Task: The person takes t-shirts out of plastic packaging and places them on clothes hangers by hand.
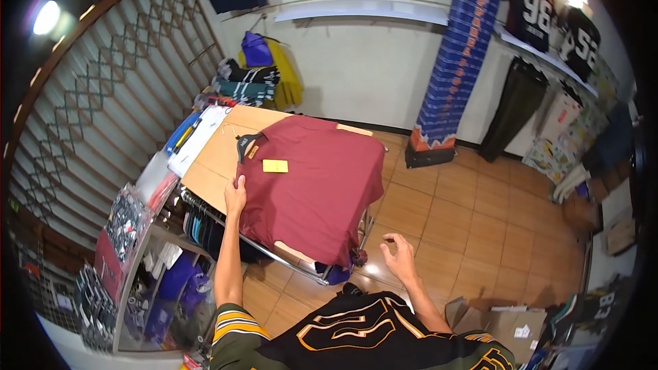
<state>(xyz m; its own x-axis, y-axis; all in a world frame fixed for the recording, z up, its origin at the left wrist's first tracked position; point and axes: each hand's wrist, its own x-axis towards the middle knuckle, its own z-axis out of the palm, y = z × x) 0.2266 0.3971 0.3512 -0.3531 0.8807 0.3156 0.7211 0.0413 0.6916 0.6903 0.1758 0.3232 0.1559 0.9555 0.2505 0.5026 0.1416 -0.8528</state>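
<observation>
A maroon shirt lies spread over the wooden tabletop, its lower part hanging past the right and front edges. A dark hanger with a metal hook sits in its neck opening. On its upper chest rests a yellow tag. My left hand is closed on the shirt's near shoulder edge, thumb on top. To the right of the table, my right hand is in the air over the floor, fingers curved and apart, with nothing in it.
The table has a metal rail frame with clothes hanging beneath. Folded clothes are stacked behind it. At left stands a glass display case. A blue patterned pillar rises beyond. Cardboard boxes are at lower right.
</observation>
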